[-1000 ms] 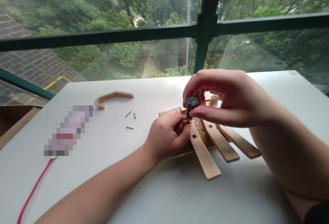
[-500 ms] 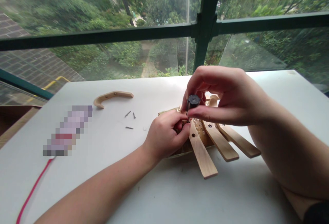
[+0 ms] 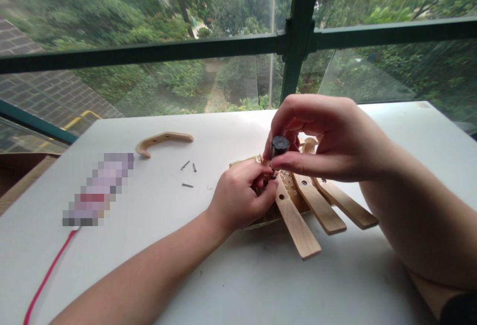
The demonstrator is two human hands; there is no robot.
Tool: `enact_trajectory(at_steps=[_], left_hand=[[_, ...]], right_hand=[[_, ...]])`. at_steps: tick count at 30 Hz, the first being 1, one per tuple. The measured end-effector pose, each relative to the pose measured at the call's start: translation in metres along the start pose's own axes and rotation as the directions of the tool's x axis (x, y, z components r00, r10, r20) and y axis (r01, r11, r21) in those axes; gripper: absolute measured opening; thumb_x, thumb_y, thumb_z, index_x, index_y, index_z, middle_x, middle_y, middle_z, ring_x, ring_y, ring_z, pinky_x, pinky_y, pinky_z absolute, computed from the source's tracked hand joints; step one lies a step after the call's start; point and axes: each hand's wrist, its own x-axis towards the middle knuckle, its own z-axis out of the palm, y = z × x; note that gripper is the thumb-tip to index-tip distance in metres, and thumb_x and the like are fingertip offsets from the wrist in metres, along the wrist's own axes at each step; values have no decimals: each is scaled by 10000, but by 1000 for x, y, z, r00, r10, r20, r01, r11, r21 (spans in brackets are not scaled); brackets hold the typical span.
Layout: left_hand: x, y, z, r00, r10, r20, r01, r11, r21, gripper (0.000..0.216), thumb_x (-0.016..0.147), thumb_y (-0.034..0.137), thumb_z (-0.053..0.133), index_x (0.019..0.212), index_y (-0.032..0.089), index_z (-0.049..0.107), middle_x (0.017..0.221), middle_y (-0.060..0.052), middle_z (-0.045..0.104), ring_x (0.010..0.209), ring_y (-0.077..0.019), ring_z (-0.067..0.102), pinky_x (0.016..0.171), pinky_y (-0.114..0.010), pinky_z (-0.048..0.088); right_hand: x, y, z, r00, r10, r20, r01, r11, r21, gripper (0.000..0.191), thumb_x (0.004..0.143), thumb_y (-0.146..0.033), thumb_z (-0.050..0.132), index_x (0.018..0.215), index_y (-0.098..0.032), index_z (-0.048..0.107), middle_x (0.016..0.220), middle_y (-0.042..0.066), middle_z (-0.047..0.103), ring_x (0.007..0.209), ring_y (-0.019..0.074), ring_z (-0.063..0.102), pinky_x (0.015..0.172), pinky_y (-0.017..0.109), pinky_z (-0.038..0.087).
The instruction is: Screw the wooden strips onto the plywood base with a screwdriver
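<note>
My right hand (image 3: 320, 136) pinches the dark handle of a short screwdriver (image 3: 280, 147), its shaft pointing down. My left hand (image 3: 242, 191) is closed in a pinch right at the screwdriver's tip; what its fingers grip is hidden. Under that tip is the upper part of a pale wooden hook (image 3: 298, 225), with a dark hole in it and its flat end reaching toward me. It lies on a brown base (image 3: 298, 201) dotted with holes. To its right, a second wooden hook (image 3: 324, 210) and a third wooden hook (image 3: 350, 205) show screw heads in their holes.
On the white table (image 3: 149, 275), a loose curved wooden hook (image 3: 166, 137) lies at back left. Three screws, one a dark screw (image 3: 187, 185), lie left of my left hand. A blurred-out item (image 3: 100, 191) with a red cord (image 3: 48, 275) is farther left. Windows stand behind.
The near end of the leftmost wooden hook on the base has swung slightly right. The screwdriver handle has turned or tilted a little; both hands stay nearly in place.
</note>
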Motion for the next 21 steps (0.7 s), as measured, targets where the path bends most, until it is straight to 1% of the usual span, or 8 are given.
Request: enact_trajectory(at_steps=[4,7,12,16,21], left_hand=[[0,0,0,1000,-5,-1,5,1000,9,91,833,261,623,835,173,648,599,24,553,523,-113,450,557,-260,379],[0,0,0,1000,0,-10,0,1000,15,83,835,253,623,829,174,647,585,31,538,511,-109,435,551,-259,370],[0,-1,1,1000,21,-22,-20,999,31,83,837,246,616,790,178,621,570,37,518,504,-104,420,540,-258,360],[-1,-1,1,1000,26,-14,-25,999,27,163,826,265,620,704,183,551,562,38,508,500,-99,411,528,-256,353],[-2,-2,2,999,30,-18,-30,999,18,283,802,282,632,611,192,444,545,36,490,507,-99,421,520,-254,356]], right_hand=[[1,-1,0,1000,-13,8,13,1000,-4,160,857,-242,668,981,-174,594,888,39,650,761,137,618,690,275,556],[2,-2,0,1000,-20,18,20,999,-39,140,867,-229,648,991,-168,624,900,49,668,767,138,618,708,270,550],[3,-4,0,1000,-13,27,16,995,-95,104,856,-250,665,917,-168,650,832,39,674,684,125,580,633,266,523],[3,-3,1,1000,-12,10,13,995,-96,112,855,-273,668,894,-172,638,790,20,650,653,119,551,603,271,499],[3,-1,4,999,-37,-29,35,995,-91,153,828,-294,707,864,-171,624,753,-8,632,632,98,535,582,245,476]])
